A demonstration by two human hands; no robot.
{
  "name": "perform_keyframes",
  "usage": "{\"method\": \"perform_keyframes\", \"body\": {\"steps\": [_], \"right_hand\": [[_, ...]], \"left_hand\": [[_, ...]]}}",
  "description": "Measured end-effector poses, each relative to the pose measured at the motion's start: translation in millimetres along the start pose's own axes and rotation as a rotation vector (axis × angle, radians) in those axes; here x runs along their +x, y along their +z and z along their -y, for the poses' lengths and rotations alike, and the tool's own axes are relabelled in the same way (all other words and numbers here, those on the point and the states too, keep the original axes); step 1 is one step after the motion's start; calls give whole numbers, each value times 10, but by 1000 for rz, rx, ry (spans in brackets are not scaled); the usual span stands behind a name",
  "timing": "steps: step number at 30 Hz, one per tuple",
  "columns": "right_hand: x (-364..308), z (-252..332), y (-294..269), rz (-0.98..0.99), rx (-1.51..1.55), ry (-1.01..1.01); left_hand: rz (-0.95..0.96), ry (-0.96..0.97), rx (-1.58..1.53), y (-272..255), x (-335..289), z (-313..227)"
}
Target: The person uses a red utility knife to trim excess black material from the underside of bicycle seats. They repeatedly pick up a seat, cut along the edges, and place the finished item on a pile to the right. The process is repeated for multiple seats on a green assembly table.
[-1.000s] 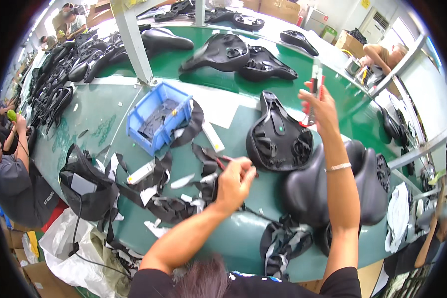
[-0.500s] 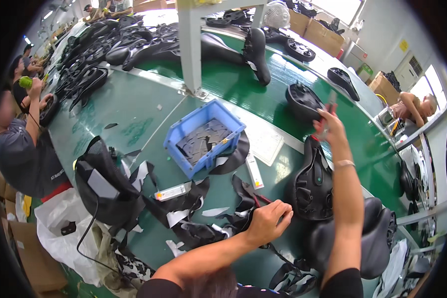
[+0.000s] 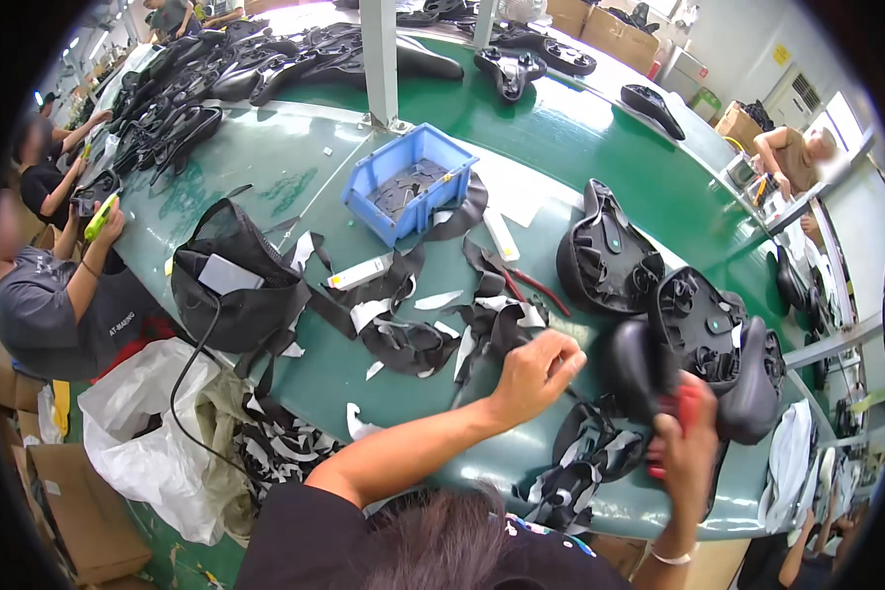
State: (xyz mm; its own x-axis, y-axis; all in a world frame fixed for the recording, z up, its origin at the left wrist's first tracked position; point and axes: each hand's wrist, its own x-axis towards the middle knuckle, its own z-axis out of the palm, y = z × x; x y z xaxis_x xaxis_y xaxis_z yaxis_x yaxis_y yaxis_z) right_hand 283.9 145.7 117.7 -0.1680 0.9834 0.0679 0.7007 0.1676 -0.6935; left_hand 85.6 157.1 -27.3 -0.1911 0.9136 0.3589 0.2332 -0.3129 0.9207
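Right now, the right grip [image 3: 686, 447] is wrapped around a red-handled tool [image 3: 693, 408]; both are blurred, so the tool's exact kind is hard to tell. Just beyond and to the left of that grip is a smooth black saddle [image 3: 624, 369], also blurred; I cannot tell whether the tool touches it. A bare-bottomed saddle [image 3: 703, 329] lies upturned beyond the same grip, with another upturned saddle [image 3: 610, 251] farther off to its left.

The left grip [image 3: 539, 376] has its fingers curled narrow over the counter [image 3: 265, 147]; whether anything is pinched inside cannot be told. Beyond it rest red-handled pliers [image 3: 546, 292], apart from the fingers. Black strips [image 3: 408, 344] spread to its left, mixed with white scraps. Farther away, left of and beyond this grip, stands a blue bin [image 3: 379, 211], with dark flat pieces inside.
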Motion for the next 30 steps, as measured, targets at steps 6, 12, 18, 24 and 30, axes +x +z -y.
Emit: {"method": "perform_keyframes", "body": {"steps": [6, 12, 18, 24, 30], "right_hand": [[256, 97, 1462, 454, 221, -502], [1311, -115, 1984, -71, -338, -751], [823, -390, 1775, 87, -269, -638], [-47, -66, 1118, 445, 470, -145], [-306, 117, 1130, 391, 376, -201]], "left_hand": [[-253, -467, -601, -289, -772, 97], [-370, -347, -348, -1220, -367, -248], [-27, -555, -572, -1280, -469, -205], [142, -665, -542, -1326, -842, -542], [187, -687, -497, -1291, -870, -661]]}}
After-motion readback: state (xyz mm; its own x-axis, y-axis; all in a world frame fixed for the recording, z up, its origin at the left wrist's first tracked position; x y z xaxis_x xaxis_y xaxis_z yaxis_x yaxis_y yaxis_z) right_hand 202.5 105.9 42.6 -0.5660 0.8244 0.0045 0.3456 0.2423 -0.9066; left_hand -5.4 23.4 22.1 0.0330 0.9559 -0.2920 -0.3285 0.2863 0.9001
